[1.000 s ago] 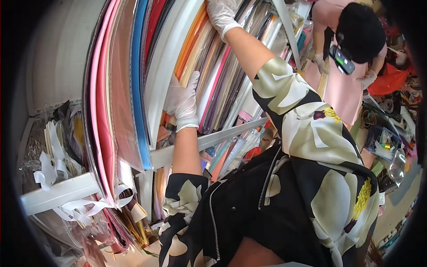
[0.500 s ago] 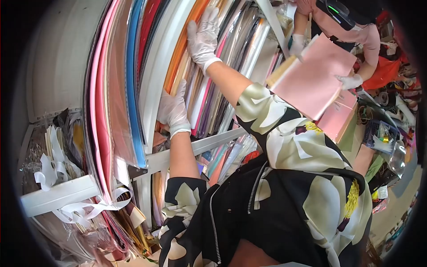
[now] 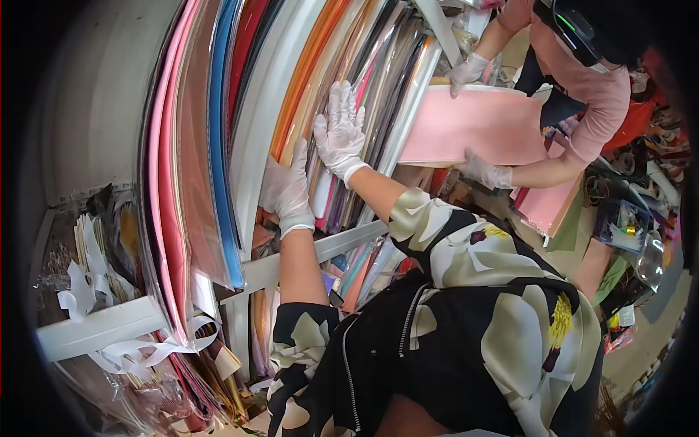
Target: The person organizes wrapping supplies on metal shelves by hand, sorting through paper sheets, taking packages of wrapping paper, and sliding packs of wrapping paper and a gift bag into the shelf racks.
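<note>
My left hand (image 3: 286, 191), in a thin white glove, is at the lower edges of upright plastic-sleeved wrapping sheets. Its thumb points up, apart from the fingers, which lie partly hidden by the orange sheets (image 3: 304, 73) beside a thick white stack (image 3: 271, 87). Higher and to the right, my gloved right hand (image 3: 340, 137) presses against the edges of the tan and clear-sleeved sheets (image 3: 378, 80), its fingers stretched out. Neither hand has pulled a sheet out of the row.
A co-worker in a pink top (image 3: 593, 95) holds a stack of pink sheets (image 3: 473, 127) close on the right. Blue sheets (image 3: 220, 146) and pink sheets (image 3: 166, 182) stand at the left. A white shelf rail (image 3: 102, 328) carries white ribbon (image 3: 156, 355).
My right hand has slid down along the sheet edges, nearer my left hand, which stays almost in place. The co-worker's pink stack has swung leftward, close to the shelf.
</note>
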Demonstrator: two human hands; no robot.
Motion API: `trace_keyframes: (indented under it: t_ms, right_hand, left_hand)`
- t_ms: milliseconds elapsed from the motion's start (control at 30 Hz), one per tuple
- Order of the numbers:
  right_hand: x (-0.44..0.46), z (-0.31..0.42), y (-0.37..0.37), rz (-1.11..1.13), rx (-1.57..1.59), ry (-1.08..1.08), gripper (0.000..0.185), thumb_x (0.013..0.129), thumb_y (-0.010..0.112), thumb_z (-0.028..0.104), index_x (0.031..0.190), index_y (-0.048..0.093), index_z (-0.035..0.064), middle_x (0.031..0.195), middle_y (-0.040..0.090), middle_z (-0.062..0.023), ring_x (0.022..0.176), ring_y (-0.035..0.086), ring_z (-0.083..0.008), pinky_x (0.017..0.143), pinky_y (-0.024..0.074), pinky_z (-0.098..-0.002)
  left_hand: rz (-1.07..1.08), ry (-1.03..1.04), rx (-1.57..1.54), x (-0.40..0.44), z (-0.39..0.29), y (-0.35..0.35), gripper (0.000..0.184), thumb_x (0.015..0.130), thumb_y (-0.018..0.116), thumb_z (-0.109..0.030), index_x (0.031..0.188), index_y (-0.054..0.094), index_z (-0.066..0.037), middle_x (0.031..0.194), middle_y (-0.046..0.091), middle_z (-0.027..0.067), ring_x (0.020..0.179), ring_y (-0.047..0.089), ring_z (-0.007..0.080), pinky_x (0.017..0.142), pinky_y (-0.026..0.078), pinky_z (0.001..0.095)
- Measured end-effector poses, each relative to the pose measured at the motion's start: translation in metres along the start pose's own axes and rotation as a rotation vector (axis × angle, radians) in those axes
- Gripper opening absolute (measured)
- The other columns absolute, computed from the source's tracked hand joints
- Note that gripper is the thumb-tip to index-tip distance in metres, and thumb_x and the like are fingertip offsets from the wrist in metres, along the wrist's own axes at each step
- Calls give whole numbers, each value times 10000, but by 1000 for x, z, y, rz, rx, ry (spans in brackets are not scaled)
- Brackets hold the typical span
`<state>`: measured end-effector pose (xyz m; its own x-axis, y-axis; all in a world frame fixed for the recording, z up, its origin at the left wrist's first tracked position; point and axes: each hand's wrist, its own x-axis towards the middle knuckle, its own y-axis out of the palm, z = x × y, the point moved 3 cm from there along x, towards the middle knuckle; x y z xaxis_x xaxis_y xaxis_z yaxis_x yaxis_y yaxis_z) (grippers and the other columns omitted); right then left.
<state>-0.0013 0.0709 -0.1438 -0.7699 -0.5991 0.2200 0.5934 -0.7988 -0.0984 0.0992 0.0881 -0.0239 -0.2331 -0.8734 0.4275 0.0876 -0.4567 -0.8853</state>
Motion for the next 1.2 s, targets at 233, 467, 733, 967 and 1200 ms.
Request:
trace_keyframes:
  t_ms: [233, 467, 733, 967, 1200]
  right_hand:
    - [55, -11, -49, -163, 66, -193, 637, 1013, 340, 421, 1541, 277, 69, 1607, 188, -230, 1491, 175, -390, 1215, 90, -488]
    - [218, -95, -83, -348, 126, -304, 483, 1051, 326, 328, 1414, 471, 46, 1511, 382, -217, 1390, 352, -389, 1170, 267, -408]
    - [255, -94, -54, -431, -242, -421, 496, 1030, 294, 156, 1480, 342, -46, 1526, 343, -252, 1446, 272, -377, 1222, 172, -417]
    - [279, -122, -35, -383, -363, -404, 502, 1027, 279, 146, 1490, 315, -44, 1558, 295, -228, 1451, 257, -366, 1227, 159, -408]
    - [236, -66, -73, -270, -167, -205, 521, 997, 351, 231, 1443, 395, -33, 1501, 353, -289, 1397, 318, -449, 1198, 199, -480]
  left_hand:
    - [-31, 41, -50, 0, 1, 0, 1004, 794, 587, -750, 1504, 362, -77, 1466, 451, 242, 1331, 452, 416, 1094, 367, 463]
    - [-4, -10, -63, 0, -1, 1, 1013, 793, 596, -747, 1500, 361, -60, 1468, 454, 235, 1327, 461, 408, 1093, 372, 443]
    - [86, -115, -102, 3, -8, -4, 984, 808, 636, -694, 1495, 358, -47, 1477, 437, 242, 1350, 433, 406, 1114, 351, 432]
    - [112, -153, -100, 3, -12, -5, 1000, 801, 632, -710, 1498, 352, -50, 1480, 432, 242, 1357, 418, 409, 1118, 343, 432]
    - [176, -189, -287, -4, -16, -15, 901, 812, 616, -719, 1346, 546, 3, 1341, 576, 240, 1250, 540, 381, 1052, 401, 411]
